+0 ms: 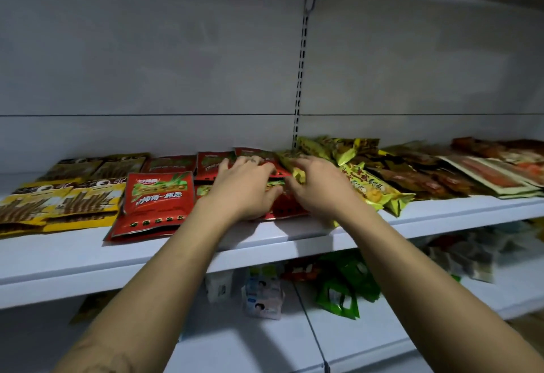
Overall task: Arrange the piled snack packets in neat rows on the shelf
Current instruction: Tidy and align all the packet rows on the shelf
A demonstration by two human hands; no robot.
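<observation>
You had six yellow stick-snack packets (85, 205) in view at the left and at least five red packets (159, 202) beside them. The yellow-green packets (368, 187) lay piled, too overlapped to count.

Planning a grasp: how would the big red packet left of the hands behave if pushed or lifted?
The red packet looks flat and thin, so probably light and bendy. Its glossy film likely slides easily over the shelf.

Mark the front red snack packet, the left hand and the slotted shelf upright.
front red snack packet (159, 196): head view, middle of its printed face.
left hand (244, 188): head view, back of the hand.
slotted shelf upright (300, 78): head view, midway up its strip.
</observation>
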